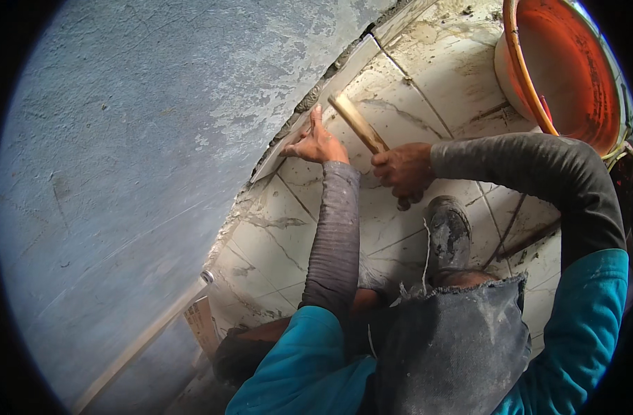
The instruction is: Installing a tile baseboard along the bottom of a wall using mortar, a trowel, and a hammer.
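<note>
My left hand (318, 146) rests against a narrow pale tile strip (340, 77) standing along the foot of the wall. Its thumb and fingers are spread, pressing on the strip's face and upper edge. Grey mortar (308, 102) shows in the gap between strip and wall. My right hand (405, 169) is closed round a light wooden stick (361, 124), perhaps a tool handle. The stick's far end points up and left, close to the strip and just right of my left hand. Whatever lies inside my right fist is hidden.
An orange bucket (572, 76) with pale, dirty walls stands at the upper right. Marbled floor tiles (392, 90) are smeared with mortar. A blue-grey wall (123, 138) fills the left. A long wooden strip (143, 346) leans at the lower left; my dusty shoe (449, 232) is below my right hand.
</note>
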A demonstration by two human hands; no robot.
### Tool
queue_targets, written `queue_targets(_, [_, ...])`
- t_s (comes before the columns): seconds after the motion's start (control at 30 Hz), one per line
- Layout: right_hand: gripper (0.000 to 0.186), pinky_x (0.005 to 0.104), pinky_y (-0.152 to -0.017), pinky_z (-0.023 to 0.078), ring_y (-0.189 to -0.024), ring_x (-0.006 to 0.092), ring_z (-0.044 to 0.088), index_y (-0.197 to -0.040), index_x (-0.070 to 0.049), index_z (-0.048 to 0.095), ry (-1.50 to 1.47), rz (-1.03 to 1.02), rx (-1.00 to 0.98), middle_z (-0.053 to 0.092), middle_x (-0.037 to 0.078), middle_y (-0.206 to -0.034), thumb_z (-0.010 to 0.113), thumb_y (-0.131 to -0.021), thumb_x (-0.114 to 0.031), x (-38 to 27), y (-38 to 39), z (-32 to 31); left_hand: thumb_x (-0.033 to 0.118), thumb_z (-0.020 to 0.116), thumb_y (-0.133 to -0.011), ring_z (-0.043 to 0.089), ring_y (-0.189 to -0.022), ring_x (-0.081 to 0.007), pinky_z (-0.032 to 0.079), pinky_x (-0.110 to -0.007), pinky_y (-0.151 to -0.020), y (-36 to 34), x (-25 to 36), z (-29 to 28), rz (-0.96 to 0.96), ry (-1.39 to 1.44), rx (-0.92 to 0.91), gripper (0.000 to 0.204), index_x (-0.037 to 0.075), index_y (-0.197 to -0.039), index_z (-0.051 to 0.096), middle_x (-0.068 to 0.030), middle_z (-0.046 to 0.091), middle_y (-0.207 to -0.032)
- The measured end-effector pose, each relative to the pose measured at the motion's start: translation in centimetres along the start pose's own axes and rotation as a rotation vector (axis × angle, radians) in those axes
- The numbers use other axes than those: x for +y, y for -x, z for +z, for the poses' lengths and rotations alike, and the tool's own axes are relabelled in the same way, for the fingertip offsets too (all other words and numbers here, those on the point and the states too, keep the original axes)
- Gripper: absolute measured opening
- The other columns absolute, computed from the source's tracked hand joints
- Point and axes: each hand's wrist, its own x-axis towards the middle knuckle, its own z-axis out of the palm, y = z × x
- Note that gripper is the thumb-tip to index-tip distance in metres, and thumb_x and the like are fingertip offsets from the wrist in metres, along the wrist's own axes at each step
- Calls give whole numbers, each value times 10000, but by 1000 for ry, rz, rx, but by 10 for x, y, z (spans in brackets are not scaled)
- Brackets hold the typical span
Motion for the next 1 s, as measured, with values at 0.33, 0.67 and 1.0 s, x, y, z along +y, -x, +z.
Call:
queue_targets(0.33, [173, 329, -856, 325, -825, 137, 511, -575, -270, 647, 61, 7, 80, 584, -77, -724, 609, -645, -423, 9, 5, -4, 129, 853, -640, 472, -1158, -336, 495, -373, -946, -8, -18, 1, 56, -28, 60, 1090, -155, -1310, 41, -333, 270, -1285])
queue_targets(0.67, [219, 330, -865, 335, -837, 138, 519, -594, -266, 665, 121, 20, 147, 603, -69, -741, 580, -720, -422, -1, 11, 4, 163, 844, -663, 531, -1097, -322, 504, -367, -904, 1, -17, 3, 62, -90, 63, 1261, -162, -1347, -163, -348, 358, -1276])
queue_targets(1.0, [170, 340, -843, 355, -836, 152, 527, -620, -250, 674, 62, 101, 112, 612, -36, -759, 617, -648, -408, 2, 11, 2, 295, 882, -608, 422, -1247, -361, 428, -367, -996, -5, -21, 2, 83, -180, 156, 1327, -185, -1371, -92, -348, 252, -1380])
